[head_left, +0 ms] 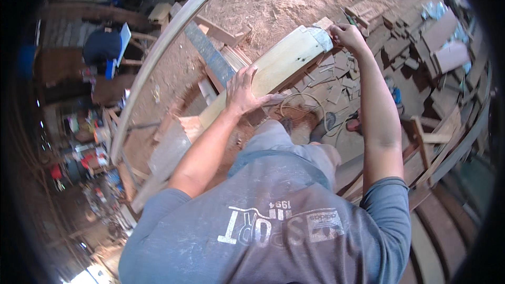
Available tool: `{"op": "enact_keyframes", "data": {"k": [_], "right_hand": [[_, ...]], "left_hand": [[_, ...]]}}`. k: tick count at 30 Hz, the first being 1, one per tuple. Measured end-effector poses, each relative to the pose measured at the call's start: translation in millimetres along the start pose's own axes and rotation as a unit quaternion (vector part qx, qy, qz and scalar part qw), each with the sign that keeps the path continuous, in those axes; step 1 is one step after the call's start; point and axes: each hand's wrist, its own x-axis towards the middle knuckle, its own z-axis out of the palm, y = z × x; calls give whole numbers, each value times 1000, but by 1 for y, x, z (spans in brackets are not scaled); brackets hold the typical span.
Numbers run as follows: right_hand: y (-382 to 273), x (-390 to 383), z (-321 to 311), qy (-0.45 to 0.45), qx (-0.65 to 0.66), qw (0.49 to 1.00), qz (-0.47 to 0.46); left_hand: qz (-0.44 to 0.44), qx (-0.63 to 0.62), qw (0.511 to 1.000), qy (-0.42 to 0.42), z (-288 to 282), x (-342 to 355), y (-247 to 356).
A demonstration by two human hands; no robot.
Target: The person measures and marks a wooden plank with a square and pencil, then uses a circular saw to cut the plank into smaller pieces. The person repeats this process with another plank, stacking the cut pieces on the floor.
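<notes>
A long pale wooden board (pixel 286 58) lies slantwise in front of me, its far end up to the right. My left hand (pixel 245 93) rests flat on the board near its middle, fingers spread, holding nothing. At the far right end my right hand (pixel 345 37) is closed in a pinch beside the board's corner. A thin, dark greenish, pencil-like stick (pixel 349 17) juts up from its fingers; the fingertips are partly hidden. Next to that hand, a small light wood block (pixel 323 23) sits at the board's end.
A grey-blue plank (pixel 209 52) runs under the board from the left. Beyond it a long curved timber (pixel 173 29) crosses the view. Wood offcuts (pixel 397 42) are heaped at the right. A looped yellowish cord (pixel 302 94) lies by my feet. Cluttered tools stand far left.
</notes>
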Motion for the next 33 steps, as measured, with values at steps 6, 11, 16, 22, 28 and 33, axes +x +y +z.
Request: {"op": "enact_keyframes", "data": {"k": [6, 11, 16, 22, 28, 33], "right_hand": [[18, -103, 74, 315, 184, 930, 36], [-38, -199, 204, 241, 328, 911, 65], [-98, -236, 268, 189, 331, 924, 23], [-110, -240, 292, 193, 388, 901, 32], [-111, -237, 301, 235, 358, 903, 35], [-110, -239, 299, 226, 374, 898, 40]], "left_hand": [[-51, -84, 994, -41, -6, 15, -9], [-97, -178, 976, -84, 0, 72, -27], [-136, -263, 925, -236, -10, 107, -12], [-169, -292, 893, -299, -20, 113, -11], [-173, -304, 874, -337, -24, 122, -17], [-166, -274, 887, -331, -20, 123, -20]]}}
